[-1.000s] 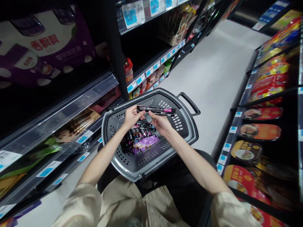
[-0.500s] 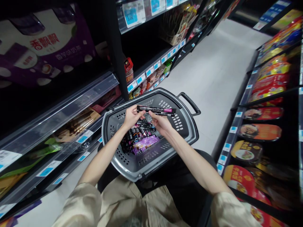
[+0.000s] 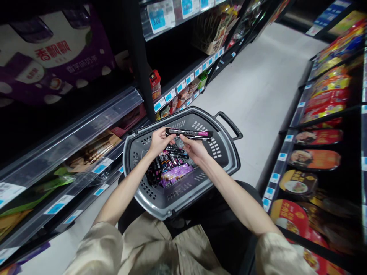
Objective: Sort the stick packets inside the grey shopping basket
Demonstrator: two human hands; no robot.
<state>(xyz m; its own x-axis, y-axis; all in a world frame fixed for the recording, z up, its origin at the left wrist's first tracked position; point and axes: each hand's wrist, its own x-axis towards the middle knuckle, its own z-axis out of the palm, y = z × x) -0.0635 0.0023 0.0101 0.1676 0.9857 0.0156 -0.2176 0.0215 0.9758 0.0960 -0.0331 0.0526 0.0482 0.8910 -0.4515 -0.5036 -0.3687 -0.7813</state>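
Both my hands pinch a slim black snack packet (image 3: 189, 133) with a pink patch near its right end. My left hand (image 3: 159, 142) grips its left end between thumb and fingers. My right hand (image 3: 196, 149) holds it from below, near the middle, with the thumb on top. Beneath them sits a grey shopping basket (image 3: 210, 173) with slotted walls. Inside it lie several black packets (image 3: 166, 162) and some purple packets (image 3: 176, 175). The print on the held packet is too small to read.
Shelves with price tags (image 3: 169, 95) run along the left, holding a large purple carton (image 3: 60, 65). On the right, another rack carries oval food tubs (image 3: 315, 159) and bagged snacks (image 3: 329, 91). A pale aisle floor (image 3: 258, 80) stretches ahead between them.
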